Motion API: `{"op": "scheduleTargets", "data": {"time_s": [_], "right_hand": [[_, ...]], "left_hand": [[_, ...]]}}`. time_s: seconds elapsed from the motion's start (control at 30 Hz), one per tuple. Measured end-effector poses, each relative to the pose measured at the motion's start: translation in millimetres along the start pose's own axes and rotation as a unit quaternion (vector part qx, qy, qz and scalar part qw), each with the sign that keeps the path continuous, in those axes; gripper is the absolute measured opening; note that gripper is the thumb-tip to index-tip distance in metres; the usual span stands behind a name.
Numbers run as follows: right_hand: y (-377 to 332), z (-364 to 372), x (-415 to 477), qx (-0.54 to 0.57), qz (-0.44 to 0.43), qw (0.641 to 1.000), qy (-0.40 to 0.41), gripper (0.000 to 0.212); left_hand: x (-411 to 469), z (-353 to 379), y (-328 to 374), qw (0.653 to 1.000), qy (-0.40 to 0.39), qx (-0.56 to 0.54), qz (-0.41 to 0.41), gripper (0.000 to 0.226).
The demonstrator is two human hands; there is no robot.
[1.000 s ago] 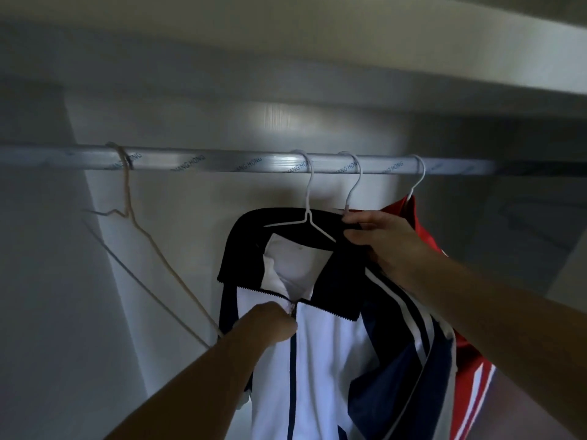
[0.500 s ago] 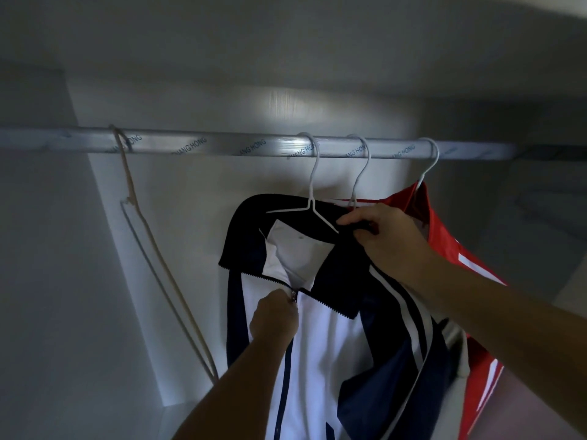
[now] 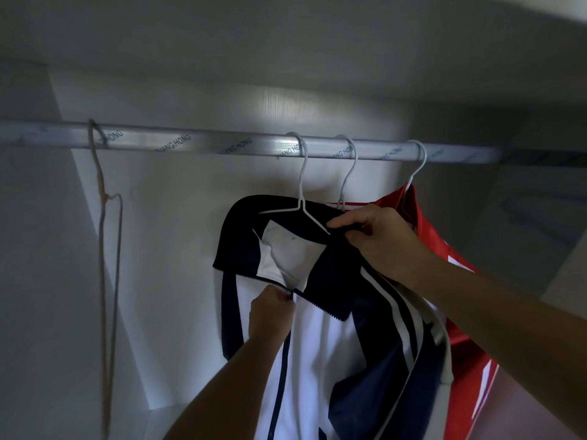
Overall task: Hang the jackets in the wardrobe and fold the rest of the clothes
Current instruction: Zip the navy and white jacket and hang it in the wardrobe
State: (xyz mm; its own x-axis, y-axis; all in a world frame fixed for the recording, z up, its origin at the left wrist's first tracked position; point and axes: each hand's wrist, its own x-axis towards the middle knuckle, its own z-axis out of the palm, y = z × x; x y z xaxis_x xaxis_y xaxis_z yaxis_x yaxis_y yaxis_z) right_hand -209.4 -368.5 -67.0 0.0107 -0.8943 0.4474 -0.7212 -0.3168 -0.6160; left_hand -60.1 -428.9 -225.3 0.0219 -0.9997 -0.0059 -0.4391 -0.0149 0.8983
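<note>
Inside the wardrobe (image 3: 178,223), under the metal rail (image 3: 222,144), a navy-and-white jacket (image 3: 317,350) hangs on a white wire hanger (image 3: 301,185), its collar (image 3: 241,230) folded open so the white lining shows. The left hand (image 3: 270,315), low in the near middle, pinches the zip pull (image 3: 289,295) at the top of the zip, just below the collar; its grip is narrow and closed on the pull. The right hand (image 3: 378,239) reaches in from the right and holds the navy collar cloth where the hanger's right arm slips under it, thumb and fingers curled round the fabric. Just right of this hanger, a second white hanger (image 3: 348,173) hooks the rail, its lower part hidden behind the hand. Farther right, a third white hanger (image 3: 416,166) carries a red jacket (image 3: 457,312), which touches the navy one. At the far left of the rail hangs a bare beige hanger (image 3: 104,249), well apart from the jackets.
</note>
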Motion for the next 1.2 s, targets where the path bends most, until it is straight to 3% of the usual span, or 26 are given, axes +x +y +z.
{"op": "scheduleTargets", "data": {"time_s": [0.17, 0.3, 0.37, 0.43, 0.53, 0.63, 0.83, 1.0, 1.1, 1.2], "right_hand": [[3, -6, -1, 0.002, 0.004, 1.000, -0.007, 0.035], [6, -9, -8, -0.103, -0.002, 0.994, 0.028, 0.039], [4, -6, -17, -0.266, -0.047, 0.959, 0.083, 0.043], [0, 5, -29, -0.381, -0.164, 0.902, 0.118, 0.043], [-1, 41, -45, -0.423, -0.324, 0.846, 0.035, 0.027], [7, 84, -48, -0.448, -0.330, 0.829, -0.053, 0.017], [-1, 138, -36, -0.428, -0.338, 0.829, -0.120, 0.028], [-6, 140, -25, -0.333, -0.331, 0.874, -0.122, 0.024], [-6, 138, -23, -0.292, -0.328, 0.891, -0.116, 0.021], [-22, 138, -27, -0.316, -0.327, 0.884, -0.107, 0.022]], "left_hand": [[3, 3, 1, 0.998, -0.021, 0.058, 0.011, 0.027], [-4, -8, -8, 0.997, -0.038, -0.054, -0.034, 0.015], [-11, -19, -16, 0.995, -0.038, -0.077, -0.042, 0.016], [-20, -34, -20, 0.991, -0.043, -0.112, -0.060, 0.018], [-33, -57, -20, 0.986, -0.031, -0.139, -0.086, 0.022], [-42, -75, -18, 0.988, -0.026, -0.128, -0.086, 0.022], [-52, -101, -18, 0.990, -0.050, -0.114, -0.065, 0.017], [-41, -113, -26, 0.979, -0.049, -0.140, -0.140, 0.023], [-41, -106, -47, 0.999, -0.007, 0.010, -0.032, 0.010], [-47, -93, -45, 0.981, 0.021, 0.162, 0.108, 0.018]]}}
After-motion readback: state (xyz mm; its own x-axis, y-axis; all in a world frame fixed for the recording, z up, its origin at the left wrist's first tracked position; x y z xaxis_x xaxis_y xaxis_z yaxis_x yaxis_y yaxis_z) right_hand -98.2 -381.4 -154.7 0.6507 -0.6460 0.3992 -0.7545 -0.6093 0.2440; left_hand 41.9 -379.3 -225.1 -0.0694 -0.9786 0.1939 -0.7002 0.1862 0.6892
